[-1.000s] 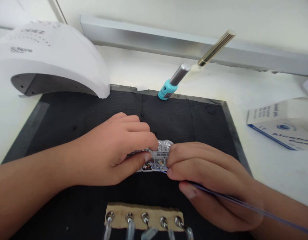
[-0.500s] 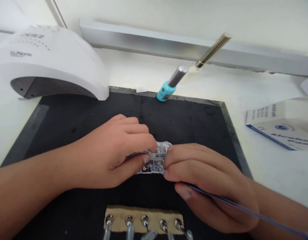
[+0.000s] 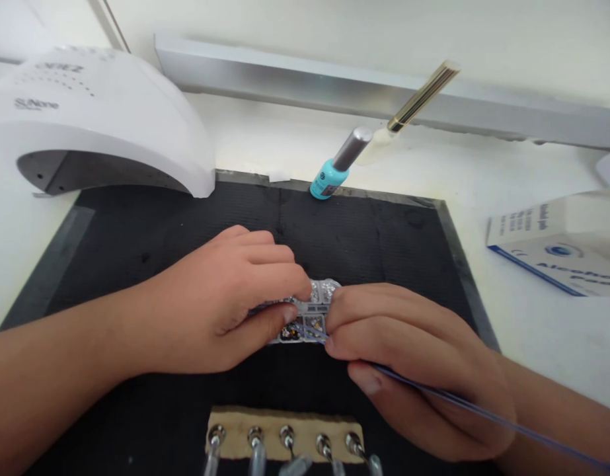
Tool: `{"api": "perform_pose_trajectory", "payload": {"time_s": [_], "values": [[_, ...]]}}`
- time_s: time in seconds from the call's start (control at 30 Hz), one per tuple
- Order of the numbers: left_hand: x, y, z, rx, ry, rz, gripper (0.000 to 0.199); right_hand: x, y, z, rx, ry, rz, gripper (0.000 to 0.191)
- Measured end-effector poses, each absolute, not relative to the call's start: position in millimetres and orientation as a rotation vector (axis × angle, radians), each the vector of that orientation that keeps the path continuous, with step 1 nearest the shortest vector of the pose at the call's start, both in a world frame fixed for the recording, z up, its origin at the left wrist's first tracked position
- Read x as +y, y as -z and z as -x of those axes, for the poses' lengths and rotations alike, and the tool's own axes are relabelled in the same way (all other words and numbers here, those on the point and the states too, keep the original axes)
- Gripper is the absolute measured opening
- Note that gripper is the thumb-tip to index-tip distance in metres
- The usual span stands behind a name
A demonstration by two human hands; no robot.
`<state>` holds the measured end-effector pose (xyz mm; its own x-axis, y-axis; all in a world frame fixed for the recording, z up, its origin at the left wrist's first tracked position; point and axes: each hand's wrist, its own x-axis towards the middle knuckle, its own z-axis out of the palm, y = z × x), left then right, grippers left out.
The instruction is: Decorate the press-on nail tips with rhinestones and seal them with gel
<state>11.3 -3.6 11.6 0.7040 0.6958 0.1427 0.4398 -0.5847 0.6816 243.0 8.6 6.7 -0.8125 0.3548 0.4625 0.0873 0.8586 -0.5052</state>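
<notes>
A clear compartment case of rhinestones [image 3: 314, 325] lies on the black mat [image 3: 344, 238], partly hidden under both hands. My left hand [image 3: 240, 297] is closed on the case from the left, its thumb at the near row and its fingers over the far row. In my right hand [image 3: 404, 363] I grip thin purple tweezers [image 3: 463, 402]. Their tips reach into the near row among small dark, gold and clear stones; whether they pinch a stone is too small to tell. My right fingers lie at the case's right end.
Near me, several nail tips stand on magnetic holders on a tan strip [image 3: 295, 446]. A white nail lamp [image 3: 111, 112] is at the back left. A turquoise polish bottle [image 3: 329, 178] and a gold-capped bottle [image 3: 384, 142] stand behind. An alcohol pad box [image 3: 557, 248] is on the right.
Both hands and the case stay almost in place. The tweezers and right hand shift only very slightly, and the view tilts a little.
</notes>
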Motion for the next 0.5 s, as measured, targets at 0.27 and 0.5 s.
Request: {"api": "perform_pose_trajectory", "payload": {"time_s": [0.27, 0.5], "values": [[-1.6, -11.4, -11.5, 0.86, -0.537, -2.282, 0.015, 11.0, -6.6, -241.9, -2.457, -0.635, 0.276, 0.012], [-1.9, -12.4, -11.8, 0.865, -0.518, -2.282, 0.016, 11.7, -6.5, -243.0, -2.461, -0.626, 0.275, 0.011]]}}
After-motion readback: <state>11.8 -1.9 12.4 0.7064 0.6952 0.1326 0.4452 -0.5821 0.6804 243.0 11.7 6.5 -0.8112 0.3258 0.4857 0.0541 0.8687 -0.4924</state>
